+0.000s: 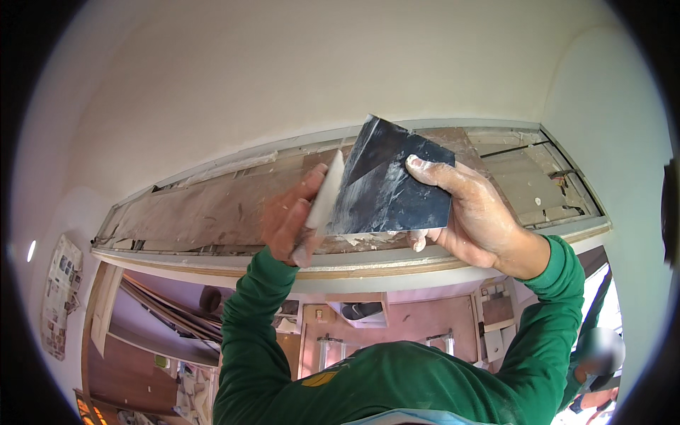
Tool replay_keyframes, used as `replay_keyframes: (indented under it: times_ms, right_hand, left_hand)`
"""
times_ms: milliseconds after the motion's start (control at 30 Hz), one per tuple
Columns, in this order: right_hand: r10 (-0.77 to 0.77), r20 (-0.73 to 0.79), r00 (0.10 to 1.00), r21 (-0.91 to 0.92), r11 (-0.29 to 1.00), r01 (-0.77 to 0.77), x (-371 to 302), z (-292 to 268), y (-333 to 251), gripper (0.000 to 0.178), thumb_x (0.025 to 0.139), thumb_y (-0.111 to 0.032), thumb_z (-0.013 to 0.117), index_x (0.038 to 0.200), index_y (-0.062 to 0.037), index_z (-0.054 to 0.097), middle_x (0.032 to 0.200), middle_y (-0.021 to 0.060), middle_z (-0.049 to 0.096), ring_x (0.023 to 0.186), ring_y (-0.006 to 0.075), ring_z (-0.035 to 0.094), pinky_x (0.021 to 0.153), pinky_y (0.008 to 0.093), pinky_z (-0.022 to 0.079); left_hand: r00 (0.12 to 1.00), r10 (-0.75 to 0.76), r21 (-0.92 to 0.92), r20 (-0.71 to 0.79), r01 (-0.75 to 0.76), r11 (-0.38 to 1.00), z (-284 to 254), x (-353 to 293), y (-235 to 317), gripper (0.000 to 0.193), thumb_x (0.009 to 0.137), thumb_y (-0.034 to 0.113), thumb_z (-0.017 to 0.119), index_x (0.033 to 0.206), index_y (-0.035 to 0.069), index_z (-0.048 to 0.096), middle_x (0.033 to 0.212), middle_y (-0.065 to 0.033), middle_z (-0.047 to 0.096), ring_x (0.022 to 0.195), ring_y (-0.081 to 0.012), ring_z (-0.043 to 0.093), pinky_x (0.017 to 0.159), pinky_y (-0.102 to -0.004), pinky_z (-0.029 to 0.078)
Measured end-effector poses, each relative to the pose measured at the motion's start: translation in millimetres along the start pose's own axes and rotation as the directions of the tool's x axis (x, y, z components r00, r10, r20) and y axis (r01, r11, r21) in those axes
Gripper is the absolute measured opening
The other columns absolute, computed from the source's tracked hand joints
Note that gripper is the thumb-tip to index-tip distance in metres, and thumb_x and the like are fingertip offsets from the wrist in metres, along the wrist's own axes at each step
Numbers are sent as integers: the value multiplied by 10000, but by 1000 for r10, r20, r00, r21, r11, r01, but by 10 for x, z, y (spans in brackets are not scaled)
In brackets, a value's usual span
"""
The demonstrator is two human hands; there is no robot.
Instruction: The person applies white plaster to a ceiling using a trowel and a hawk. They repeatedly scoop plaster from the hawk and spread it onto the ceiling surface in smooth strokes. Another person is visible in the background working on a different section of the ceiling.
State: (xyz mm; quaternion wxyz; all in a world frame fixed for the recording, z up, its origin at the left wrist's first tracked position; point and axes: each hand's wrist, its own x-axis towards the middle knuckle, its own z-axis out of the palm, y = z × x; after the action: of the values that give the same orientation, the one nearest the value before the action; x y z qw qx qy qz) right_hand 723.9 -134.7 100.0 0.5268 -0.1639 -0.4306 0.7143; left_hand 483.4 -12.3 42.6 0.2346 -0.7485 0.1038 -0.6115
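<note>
In my right hand (482,212) is a dark, flat plate (397,180) smeared with white paste, the thumb on its face and the fingers behind it. My left hand (294,216), blurred by motion, grips a putty knife (328,190) whose pale blade stands edge-on at the plate's left edge. Whether blade and plate touch I cannot tell. White residue coats the fingers of my right hand. Both hands are above a dusty, recessed ledge (205,209) at the foot of a plain, pale wall (319,67).
Wires (563,180) lie in the ledge's right end. Below its front lip (397,273) are a ladder top (331,347), long boards (170,312) and cluttered shelving. A printed sheet (62,297) hangs at the left. Another person (598,354) is at the lower right.
</note>
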Motion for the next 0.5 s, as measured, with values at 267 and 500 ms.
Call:
replay_keyframes:
  times_ms: [267,500]
  right_hand:
    - [-174,-130,976,36,983,180,2,-388,-386,264,994,-129,516,1180,58,515,1007,173,665,782,251,696,616,300,623]
    - [-991,-82,104,-653,133,746,30,-1188,-1588,221,979,-113,562,1120,57,578,1048,108,644,946,184,625,866,385,519]
  left_hand:
    - [751,-627,11,208,639,769,354,-162,55,288,974,197,602,1109,-53,653,1051,-221,688,982,-297,689,874,-370,558]
    - [551,-805,340,223,730,593,429,-655,-334,266,953,52,567,1212,-3,550,1067,-104,668,930,-184,648,857,-311,517]
